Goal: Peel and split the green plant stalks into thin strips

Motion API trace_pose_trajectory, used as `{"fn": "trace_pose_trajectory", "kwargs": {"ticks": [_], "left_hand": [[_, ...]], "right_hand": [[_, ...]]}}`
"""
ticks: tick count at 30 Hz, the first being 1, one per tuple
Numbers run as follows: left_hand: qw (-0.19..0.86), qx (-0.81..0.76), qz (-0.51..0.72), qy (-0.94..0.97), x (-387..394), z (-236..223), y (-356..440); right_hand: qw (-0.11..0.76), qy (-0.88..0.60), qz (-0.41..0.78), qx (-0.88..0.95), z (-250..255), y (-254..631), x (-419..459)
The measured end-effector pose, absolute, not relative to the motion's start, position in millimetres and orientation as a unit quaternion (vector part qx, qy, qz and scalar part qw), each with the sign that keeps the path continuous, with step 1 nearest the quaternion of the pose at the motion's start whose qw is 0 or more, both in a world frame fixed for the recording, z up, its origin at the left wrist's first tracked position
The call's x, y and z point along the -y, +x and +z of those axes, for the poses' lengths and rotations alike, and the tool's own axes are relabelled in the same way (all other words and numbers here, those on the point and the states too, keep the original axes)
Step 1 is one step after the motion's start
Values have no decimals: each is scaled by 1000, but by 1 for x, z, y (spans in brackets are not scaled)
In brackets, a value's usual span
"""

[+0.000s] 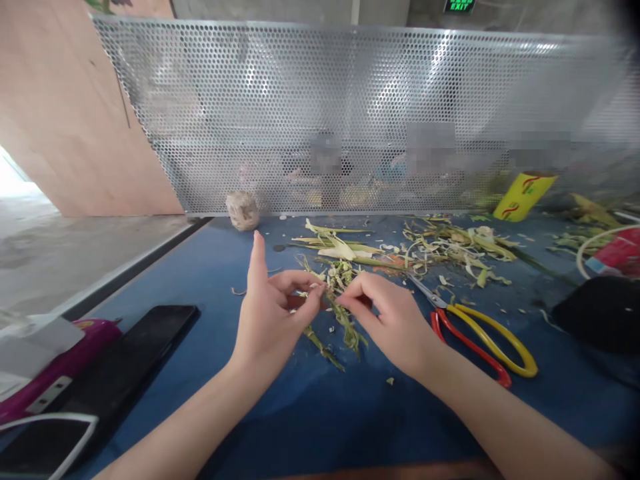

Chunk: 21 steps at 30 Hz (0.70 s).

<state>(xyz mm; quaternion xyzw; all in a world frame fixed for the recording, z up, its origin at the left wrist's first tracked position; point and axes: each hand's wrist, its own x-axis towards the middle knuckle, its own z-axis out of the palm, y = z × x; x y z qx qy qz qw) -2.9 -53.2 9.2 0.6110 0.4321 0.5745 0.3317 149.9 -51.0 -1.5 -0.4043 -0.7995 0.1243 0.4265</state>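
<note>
My left hand is over the middle of the blue table, thumb and forefinger pinched together and another finger pointing up. Facing it, my right hand also pinches with thumb and fingertips. Between them is a withered green plant sprig with thin stems and pale bits at its top; both sets of fingertips meet on it. Exactly which part each one grips is partly hidden. A loose green stem hangs or lies just below my left fingers. Red-and-yellow-handled scissors rest open-bladed beside my right hand.
Plant scraps and pale leaves litter the back of the table. A perforated metal screen borders it. A yellow roll leans at right; a beige lump sits back left. A black phone and purple power strip lie left.
</note>
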Motion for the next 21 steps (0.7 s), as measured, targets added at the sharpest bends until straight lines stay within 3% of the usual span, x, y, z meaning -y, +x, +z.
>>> {"fn": "trace_pose_trajectory", "kwargs": {"ticks": [5, 8, 15, 21], "left_hand": [[407, -432, 589, 548, 51, 12, -3], [447, -413, 594, 526, 50, 12, -3], [492, -356, 570, 554, 54, 13, -3], [461, -334, 555, 607, 55, 11, -4]], "right_hand": [[403, -315, 37, 858, -2, 151, 52], [422, -299, 47, 854, -3, 151, 52], [473, -397, 288, 732, 1, 151, 48], [477, -252, 549, 639, -4, 148, 42]]}}
